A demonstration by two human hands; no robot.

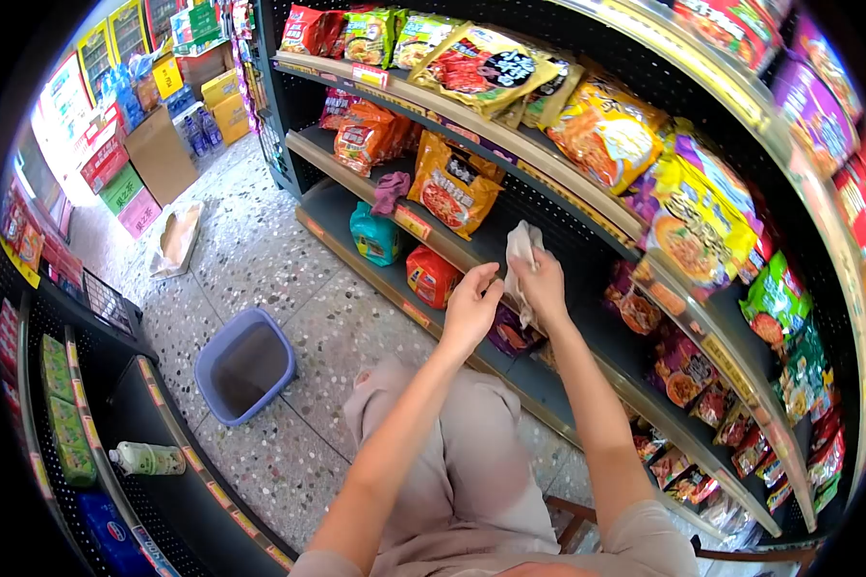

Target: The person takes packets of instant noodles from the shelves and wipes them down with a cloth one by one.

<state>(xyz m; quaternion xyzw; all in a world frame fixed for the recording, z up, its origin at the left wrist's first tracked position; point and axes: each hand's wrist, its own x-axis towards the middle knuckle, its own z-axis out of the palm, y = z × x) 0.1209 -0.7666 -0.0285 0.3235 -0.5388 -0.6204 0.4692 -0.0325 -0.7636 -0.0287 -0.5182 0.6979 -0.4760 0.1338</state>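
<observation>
My right hand (541, 286) is closed around a whitish cloth (523, 242), whose upper end sticks up above the fingers and whose lower part hangs below them. Just left of the cloth, my left hand (472, 306) has loosely bent fingers with a small gap at the tips, and I see nothing in it. Both hands are in front of the middle shelf (539, 252). Up and left of them stands an orange noodle packet (455, 188). A crumpled pink cloth (390, 192) lies on that shelf's edge. Below are a red packet (431, 277) and a teal one (374, 236).
A blue-purple bucket (292, 358) with dark water stands on the speckled floor, left of my knees. More noodle packets (698, 216) fill the shelves at right. A bottle (149, 459) lies on the left shelf. Cardboard boxes (161, 154) stand at the back.
</observation>
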